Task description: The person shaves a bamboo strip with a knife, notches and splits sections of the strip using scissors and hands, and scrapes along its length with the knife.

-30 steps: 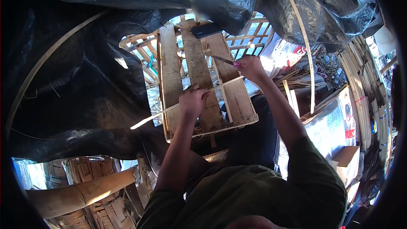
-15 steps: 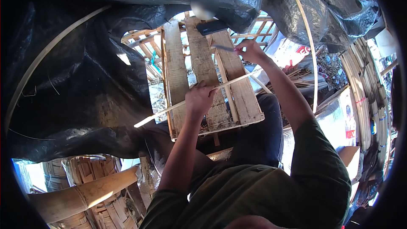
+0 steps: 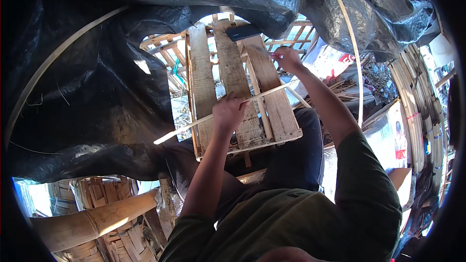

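Note:
My left hand [image 3: 229, 114] is closed around a pale, thin bamboo strip [image 3: 182, 130], pressing it across the wooden slats. The strip runs from low on the left up to the right, under my right forearm. Beyond its right part, my right hand [image 3: 288, 59] is raised, fingers pinched on the pinkish handle of a knife [image 3: 275, 56]. The knife's blade points left and is smeared by motion; it appears apart from the strip. Below both hands is a small slatted wooden table [image 3: 200, 63]. A dark phone [image 3: 242, 32] lies at its far end.
Black plastic sheeting [image 3: 131, 92] hangs on the left and overhead. A bent bamboo strip [image 3: 352, 34] arches down at the right. Bundled bamboo strips [image 3: 412, 102] stand farther right. A thick bamboo pole [image 3: 97, 221] lies at lower left. My legs [image 3: 298, 157] are under the table.
The knife blade has swung slightly upward and is now more blurred. My right hand has barely shifted. My left hand and the strip have stayed in place.

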### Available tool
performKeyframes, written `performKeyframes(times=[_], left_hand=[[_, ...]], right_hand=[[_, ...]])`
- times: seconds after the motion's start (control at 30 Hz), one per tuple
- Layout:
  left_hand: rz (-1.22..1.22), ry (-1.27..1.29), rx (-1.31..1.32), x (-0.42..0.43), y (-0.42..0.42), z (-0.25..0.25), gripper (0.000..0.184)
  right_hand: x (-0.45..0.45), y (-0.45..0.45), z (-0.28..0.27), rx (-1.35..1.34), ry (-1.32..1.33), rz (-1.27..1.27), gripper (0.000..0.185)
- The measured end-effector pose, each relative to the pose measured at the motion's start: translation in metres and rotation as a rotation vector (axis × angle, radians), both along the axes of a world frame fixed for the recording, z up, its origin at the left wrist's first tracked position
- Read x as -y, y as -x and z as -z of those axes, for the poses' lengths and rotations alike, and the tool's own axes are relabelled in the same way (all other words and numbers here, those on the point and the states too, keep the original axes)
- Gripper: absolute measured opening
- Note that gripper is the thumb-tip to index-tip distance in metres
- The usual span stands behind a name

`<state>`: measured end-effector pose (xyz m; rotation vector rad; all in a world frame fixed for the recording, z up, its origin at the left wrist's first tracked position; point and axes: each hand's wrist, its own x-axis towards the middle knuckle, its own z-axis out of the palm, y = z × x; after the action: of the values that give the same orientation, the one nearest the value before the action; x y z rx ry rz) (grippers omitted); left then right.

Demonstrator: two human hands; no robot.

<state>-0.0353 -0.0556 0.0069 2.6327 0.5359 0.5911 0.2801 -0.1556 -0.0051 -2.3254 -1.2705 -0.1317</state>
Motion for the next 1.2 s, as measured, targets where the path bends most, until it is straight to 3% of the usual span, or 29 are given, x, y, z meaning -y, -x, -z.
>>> performKeyframes(times=[0.07,0.17,0.27,0.43,0.53,0.63,0.73,0.87,1.0,1.2], left_hand=[[-0.004,-0.002,0.001,0.000,-0.001,0.000,0.020],[-0.011,-0.005,-0.024,0.002,0.000,-0.003,0.020],[-0.021,-0.001,-0.036,0.002,0.000,-0.003,0.021],[-0.021,-0.013,-0.023,0.001,0.001,-0.002,0.021],[-0.016,0.045,0.015,-0.003,-0.001,0.003,0.023],[0.022,0.036,0.114,-0.002,-0.001,0.003,0.030],[-0.059,0.156,0.169,0.004,0.002,-0.016,0.060],[-0.054,0.050,0.167,0.004,0.001,-0.018,0.057],[-0.039,0.039,0.132,0.005,0.002,-0.014,0.053],[-0.088,0.084,0.079,0.003,-0.002,-0.014,0.043]], right_hand=[[-0.013,0.009,0.007,-0.045,-0.060,-0.096,0.022],[-0.021,0.018,0.010,0.163,-0.015,-0.234,0.022],[-0.028,-0.015,0.023,0.106,0.284,0.243,0.021],[-0.018,0.005,-0.011,-0.008,0.112,0.242,0.018],[-0.002,0.046,-0.025,-0.151,-0.294,-0.019,0.012],[0.026,0.109,-0.053,-0.284,-0.168,-0.114,0.009],[0.051,0.152,-0.060,-0.376,-0.144,-0.092,0.009],[0.080,0.175,-0.054,-0.409,0.034,0.104,0.011],[0.100,0.180,-0.043,-0.418,-0.008,0.073,0.011],[0.117,0.171,-0.037,-0.151,0.063,0.012,0.012]])
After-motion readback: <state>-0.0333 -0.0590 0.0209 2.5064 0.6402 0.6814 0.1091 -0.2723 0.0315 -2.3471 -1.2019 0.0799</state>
